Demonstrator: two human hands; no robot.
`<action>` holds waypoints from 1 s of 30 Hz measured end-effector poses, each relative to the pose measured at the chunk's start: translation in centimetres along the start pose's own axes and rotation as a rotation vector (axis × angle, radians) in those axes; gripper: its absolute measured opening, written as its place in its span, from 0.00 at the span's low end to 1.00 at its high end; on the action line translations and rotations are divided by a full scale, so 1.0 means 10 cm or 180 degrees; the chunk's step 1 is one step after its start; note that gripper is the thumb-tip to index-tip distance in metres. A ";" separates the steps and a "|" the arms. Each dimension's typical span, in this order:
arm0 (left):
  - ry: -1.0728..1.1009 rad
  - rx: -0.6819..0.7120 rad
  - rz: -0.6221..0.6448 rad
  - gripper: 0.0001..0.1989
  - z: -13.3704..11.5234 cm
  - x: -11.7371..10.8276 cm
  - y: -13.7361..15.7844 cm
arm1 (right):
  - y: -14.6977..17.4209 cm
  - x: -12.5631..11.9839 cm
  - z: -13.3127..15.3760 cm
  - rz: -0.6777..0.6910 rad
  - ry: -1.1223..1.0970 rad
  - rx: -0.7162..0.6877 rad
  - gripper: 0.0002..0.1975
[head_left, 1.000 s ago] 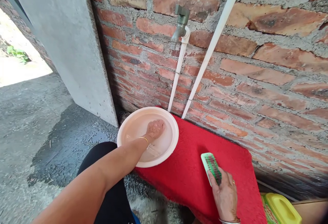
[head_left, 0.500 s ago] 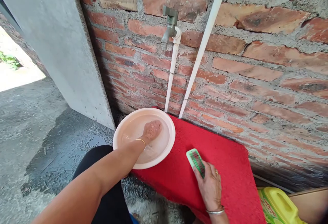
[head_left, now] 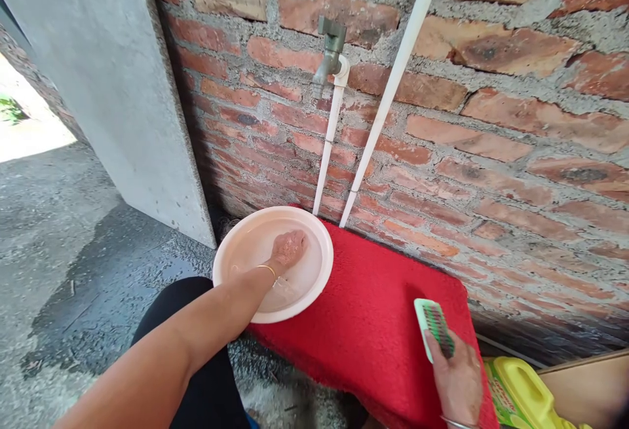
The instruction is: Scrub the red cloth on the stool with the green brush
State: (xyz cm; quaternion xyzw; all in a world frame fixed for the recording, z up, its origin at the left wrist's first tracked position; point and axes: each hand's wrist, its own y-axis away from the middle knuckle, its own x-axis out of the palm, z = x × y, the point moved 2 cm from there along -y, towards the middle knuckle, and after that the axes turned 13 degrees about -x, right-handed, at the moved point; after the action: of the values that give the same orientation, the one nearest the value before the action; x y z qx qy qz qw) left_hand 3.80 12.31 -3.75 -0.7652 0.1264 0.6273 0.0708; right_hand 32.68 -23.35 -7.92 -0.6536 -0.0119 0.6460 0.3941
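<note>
Red fuzzy cloth [head_left: 373,311], spread under basin: might bunch if brushed hard, unsettling what stands on it
Round pale-pink plastic basin [head_left: 322,278] on cloth's left end, seemingly overhanging it: could tip, spilling cloudy water [head_left: 258,245], if left forearm [head_left: 230,304] presses rim
Left hand [head_left: 289,249] curled in water; cannot tell whether gripping anything
Right hand [head_left: 459,373] closed round green rectangular bristled brush [head_left: 432,327], over cloth's right part; wet grip might let it slip

The left forearm [head_left: 211,321] stretches diagonally forward, bare, to the left hand [head_left: 289,249], its back upward (the fingertips escape me); the right hand [head_left: 459,376] grips, thumb [head_left: 436,350] opposite fingers [head_left: 460,345].
</note>
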 end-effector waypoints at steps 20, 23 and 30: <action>-0.0011 0.0027 0.0074 0.14 -0.02 -0.06 0.02 | 0.11 -0.01 0.04 0.0020 -0.0002 -0.0261 0.41; 0.0005 0.0035 0.0065 0.13 -0.01 -0.03 0.00 | 0.11 -0.08 -0.18 0.0002 0.0212 0.0110 0.44; -0.0008 0.0012 0.0068 0.14 0.01 0.02 -0.03 | 0.14 -0.17 -0.22 0.0182 0.0413 0.0327 0.47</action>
State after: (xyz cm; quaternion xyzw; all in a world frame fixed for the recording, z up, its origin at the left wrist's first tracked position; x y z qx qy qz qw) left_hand 3.87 12.61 -3.97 -0.7629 0.1356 0.6288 0.0656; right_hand 33.56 -26.25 -7.57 -0.6731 0.0655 0.6130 0.4085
